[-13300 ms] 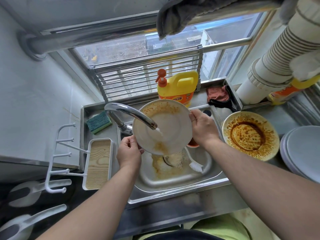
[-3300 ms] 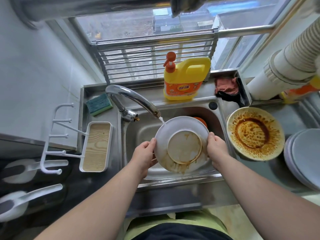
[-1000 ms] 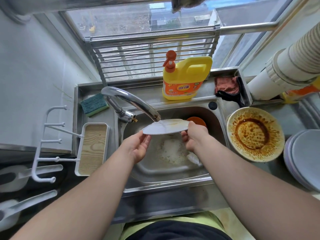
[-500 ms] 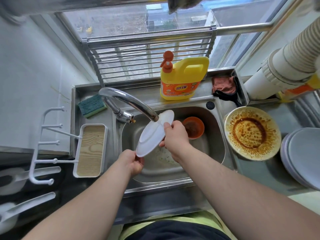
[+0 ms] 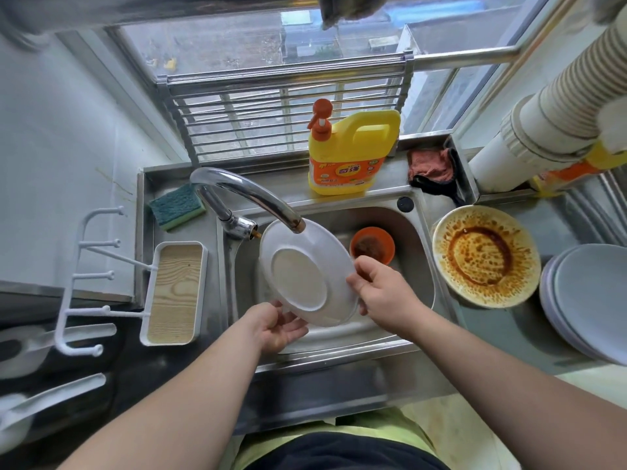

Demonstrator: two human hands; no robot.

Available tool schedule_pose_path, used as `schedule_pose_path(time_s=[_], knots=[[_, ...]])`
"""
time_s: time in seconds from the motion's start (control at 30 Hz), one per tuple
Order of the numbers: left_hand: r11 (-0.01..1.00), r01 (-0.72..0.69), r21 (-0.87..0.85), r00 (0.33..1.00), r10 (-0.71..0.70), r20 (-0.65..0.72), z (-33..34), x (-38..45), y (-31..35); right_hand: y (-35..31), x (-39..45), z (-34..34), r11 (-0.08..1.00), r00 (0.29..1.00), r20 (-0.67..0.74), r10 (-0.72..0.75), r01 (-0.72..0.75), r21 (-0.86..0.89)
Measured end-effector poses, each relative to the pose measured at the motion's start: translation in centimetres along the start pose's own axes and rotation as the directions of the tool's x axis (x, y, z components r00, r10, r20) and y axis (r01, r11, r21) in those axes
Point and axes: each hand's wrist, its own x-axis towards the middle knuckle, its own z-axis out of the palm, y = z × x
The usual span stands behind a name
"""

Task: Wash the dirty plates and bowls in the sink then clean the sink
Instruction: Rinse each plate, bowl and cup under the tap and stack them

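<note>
Stainless steel counter [image 5: 509, 337] runs beneath a barred window, with the sink [image 5: 417, 266] sunk into it; over the basin a white plate [image 5: 305, 276] is held tilted, underside up, its upper rim just under the faucet [image 5: 251, 195] spout; the left hand [image 5: 274, 325] cradles the lower rim, fingers loosely curled beneath it; the right hand [image 5: 381, 291] pinches the right rim between thumb and fingers; an orange bowl [image 5: 372, 246] sits in the basin; a sauce-stained plate [image 5: 485, 256] lies on the counter beside stacked clean plates [image 5: 590, 300].
</note>
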Motion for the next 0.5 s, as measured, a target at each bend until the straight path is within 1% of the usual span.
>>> schedule_pose_path(time_s=[0.13, 0.2, 0.27, 0.37, 0.5], knots=[[0.996, -0.063, -0.059, 0.995, 0.067, 0.069, 0.8, -0.9, 0.3, 2.4, -0.3, -1.7, 0.985, 0.997, -0.027, 0.078, -0.073, 0.155], [0.991, -0.111, -0.077, 0.991, 0.116, 0.063, 1.0, -1.5, 0.6, 3.3, -0.4, -2.2, 0.965, 0.988, -0.064, 0.140, -0.122, 0.234], [0.979, -0.190, -0.079, 0.979, 0.195, 0.062, 1.2, -1.9, 0.8, 4.1, -0.4, -2.3, 0.931, 0.973, -0.094, 0.212, -0.172, 0.322], [0.962, -0.270, -0.048, 0.960, 0.273, 0.063, 1.2, -2.1, 1.1, 5.5, 0.0, -2.1, 0.863, 0.937, -0.112, 0.330, -0.251, 0.438], [0.944, -0.323, -0.064, 0.945, 0.326, 0.038, 1.3, -2.5, 1.7, 6.5, 1.1, -1.5, 0.756, 0.861, -0.130, 0.491, -0.348, 0.554]])
